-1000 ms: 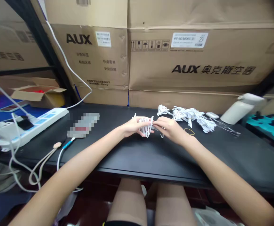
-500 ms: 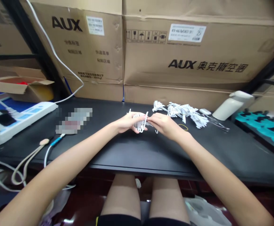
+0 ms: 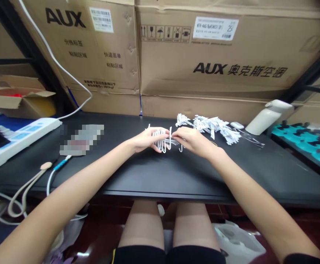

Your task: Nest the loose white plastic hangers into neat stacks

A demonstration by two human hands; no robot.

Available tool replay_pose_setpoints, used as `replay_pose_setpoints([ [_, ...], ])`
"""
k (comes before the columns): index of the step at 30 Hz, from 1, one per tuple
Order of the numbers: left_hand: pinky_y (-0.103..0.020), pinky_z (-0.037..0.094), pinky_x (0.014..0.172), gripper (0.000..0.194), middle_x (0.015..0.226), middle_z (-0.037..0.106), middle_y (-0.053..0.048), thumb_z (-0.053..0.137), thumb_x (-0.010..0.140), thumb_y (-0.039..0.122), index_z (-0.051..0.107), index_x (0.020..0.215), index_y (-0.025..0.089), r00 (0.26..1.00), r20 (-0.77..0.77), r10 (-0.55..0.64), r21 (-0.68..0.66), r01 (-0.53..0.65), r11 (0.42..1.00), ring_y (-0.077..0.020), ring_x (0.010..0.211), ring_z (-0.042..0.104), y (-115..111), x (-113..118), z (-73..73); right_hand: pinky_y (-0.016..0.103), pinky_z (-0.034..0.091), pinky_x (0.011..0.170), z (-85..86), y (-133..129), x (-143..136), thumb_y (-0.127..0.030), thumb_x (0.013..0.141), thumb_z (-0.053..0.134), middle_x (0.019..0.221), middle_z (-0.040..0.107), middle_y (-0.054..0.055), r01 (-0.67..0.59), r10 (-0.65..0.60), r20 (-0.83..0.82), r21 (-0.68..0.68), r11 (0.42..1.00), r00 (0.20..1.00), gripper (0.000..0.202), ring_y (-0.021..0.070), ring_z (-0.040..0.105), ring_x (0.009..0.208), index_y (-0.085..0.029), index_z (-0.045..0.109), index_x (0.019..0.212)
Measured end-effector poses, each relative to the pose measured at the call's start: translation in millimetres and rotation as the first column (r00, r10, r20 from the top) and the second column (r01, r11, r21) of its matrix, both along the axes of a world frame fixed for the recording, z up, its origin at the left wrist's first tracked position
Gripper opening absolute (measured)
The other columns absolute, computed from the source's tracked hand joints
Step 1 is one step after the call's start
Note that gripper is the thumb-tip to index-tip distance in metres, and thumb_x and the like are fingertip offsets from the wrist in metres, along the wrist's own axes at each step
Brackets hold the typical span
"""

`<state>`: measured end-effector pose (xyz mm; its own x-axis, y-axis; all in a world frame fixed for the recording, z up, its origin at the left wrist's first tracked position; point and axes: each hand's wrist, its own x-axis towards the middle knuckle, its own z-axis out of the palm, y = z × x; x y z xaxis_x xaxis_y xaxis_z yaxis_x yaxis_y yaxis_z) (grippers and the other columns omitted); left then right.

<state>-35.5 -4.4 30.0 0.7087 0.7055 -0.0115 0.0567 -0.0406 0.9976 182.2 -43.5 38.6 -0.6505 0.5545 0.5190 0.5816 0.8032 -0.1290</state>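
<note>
My left hand (image 3: 146,140) is closed around a row of thin white hooks (image 3: 160,141), whose curved ends hang side by side below the fingers. One white hook (image 3: 170,138) stands upright at the row's right end, slightly apart from the others. My right hand (image 3: 188,139) pinches at that hook with thumb and forefinger; the fingertips partly hide the grip. Another curved end (image 3: 180,148) pokes out below the right fingers. Both hands are just above the black table (image 3: 160,176).
Behind my right hand lie piles of white hooks (image 3: 213,126), a small white case and a clear narrow object. A cream bottle (image 3: 268,117) and a turquoise-and-black rack (image 3: 305,143) stand right. At left are a pixelated phone (image 3: 83,140), power strip (image 3: 25,141) and cables. Cartons (image 3: 212,84) form the back.
The view has shifted a little. The end hook now stands straighter and further from the row in my left hand. My right wrist covers more of the yellow rubber band.
</note>
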Motion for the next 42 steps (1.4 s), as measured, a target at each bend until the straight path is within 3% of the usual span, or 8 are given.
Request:
replay_pose_setpoints([
  [10, -0.020, 0.055, 0.049, 0.035, 0.090, 0.070, -0.011, 0.068, 0.079, 0.039, 0.062, 0.103, 0.014, 0.999, 0.007, 0.052, -0.018, -0.052, 0.998, -0.0239, 0.086, 0.070, -1, 4, -1.5, 0.032, 0.047, 0.071, -7.0, 3, -4, -0.021, 0.096, 0.039, 0.086, 0.062, 0.010, -0.005, 0.004, 0.023, 0.040, 0.999, 1.000, 0.023, 0.0196, 0.057, 0.080, -0.015, 0.061, 0.099],
  [17, -0.020, 0.055, 0.048, 0.042, 0.099, 0.070, -0.012, 0.066, 0.080, 0.042, 0.061, 0.111, 0.015, 0.998, -0.017, 0.060, -0.025, -0.060, 0.998, -0.0241, 0.089, 0.069, 0, 3, -0.7, 0.031, 0.045, 0.071, -7.0, 3, -6, -0.020, 0.096, 0.039, 0.088, 0.057, 0.010, 0.086, -0.091, 0.061, 0.066, 0.994, 0.994, 0.023, 0.0197, 0.053, 0.081, -0.016, 0.062, 0.095],
  [21, -0.020, 0.055, 0.047, 0.043, 0.107, 0.068, -0.013, 0.067, 0.079, 0.043, 0.062, 0.111, 0.015, 0.999, -0.039, 0.034, -0.033, -0.035, 0.999, -0.0245, 0.089, 0.069, 1, 3, -1.7, 0.031, 0.045, 0.070, -7.2, 5, -3, -0.019, 0.094, 0.042, 0.084, 0.058, 0.010, 0.070, -0.075, 0.071, 0.074, 0.995, 0.995, 0.021, 0.0202, 0.053, 0.080, -0.015, 0.062, 0.093],
  [27, -0.022, 0.056, 0.050, 0.043, 0.094, 0.070, -0.012, 0.065, 0.078, 0.047, 0.062, 0.107, 0.014, 0.996, -0.071, 0.048, 0.019, -0.047, 0.999, -0.0229, 0.087, 0.068, -2, 3, 1.7, 0.033, 0.046, 0.070, -4.7, 4, -3, -0.016, 0.094, 0.041, 0.086, 0.061, 0.011, 0.024, -0.026, 0.074, 0.034, 0.999, 0.997, 0.021, 0.0215, 0.054, 0.081, -0.014, 0.062, 0.094],
  [30, -0.023, 0.056, 0.052, 0.045, 0.092, 0.071, -0.012, 0.067, 0.076, 0.048, 0.062, 0.106, 0.014, 0.993, -0.086, 0.078, 0.032, -0.075, 0.997, -0.0232, 0.087, 0.068, -3, 3, 2.0, 0.033, 0.047, 0.071, -4.6, 3, -3, -0.017, 0.093, 0.043, 0.086, 0.062, 0.010, 0.006, -0.004, 0.033, -0.039, 0.999, 0.999, 0.019, 0.0203, 0.056, 0.080, -0.015, 0.061, 0.093],
  [35, -0.023, 0.056, 0.052, 0.043, 0.089, 0.071, -0.012, 0.065, 0.078, 0.048, 0.061, 0.104, 0.013, 0.996, -0.075, 0.050, -0.002, -0.050, 0.999, -0.0222, 0.084, 0.069, -3, 3, 0.2, 0.030, 0.049, 0.072, -7.0, 1, -5, -0.024, 0.087, 0.054, 0.084, 0.065, 0.005, -0.065, -0.017, -0.252, -0.312, 0.948, 0.968, 0.020, 0.0156, 0.060, 0.075, -0.017, 0.058, 0.105],
  [38, -0.022, 0.055, 0.051, 0.042, 0.086, 0.070, -0.011, 0.065, 0.079, 0.047, 0.061, 0.102, 0.013, 0.998, -0.064, 0.023, -0.025, -0.025, 0.999, -0.0205, 0.080, 0.069, -3, 3, 0.6, 0.029, 0.049, 0.072, -11.0, 1, -10, -0.033, 0.084, 0.059, 0.082, 0.064, 0.003, -0.088, -0.077, -0.348, -0.437, 0.895, 0.934, 0.029, 0.0145, 0.060, 0.073, -0.017, 0.056, 0.108],
  [42, -0.022, 0.056, 0.051, 0.039, 0.086, 0.069, -0.010, 0.066, 0.078, 0.044, 0.061, 0.100, 0.012, 0.997, -0.069, -0.023, -0.034, 0.021, 0.999, -0.0218, 0.083, 0.069, -4, 3, 1.8, 0.025, 0.045, 0.058, -20.1, 6, -18, -0.044, 0.081, 0.063, 0.068, 0.058, -0.002, -0.091, -0.189, -0.451, -0.529, 0.843, 0.872, 0.034, 0.0116, 0.054, 0.059, -0.017, 0.057, 0.101],
])
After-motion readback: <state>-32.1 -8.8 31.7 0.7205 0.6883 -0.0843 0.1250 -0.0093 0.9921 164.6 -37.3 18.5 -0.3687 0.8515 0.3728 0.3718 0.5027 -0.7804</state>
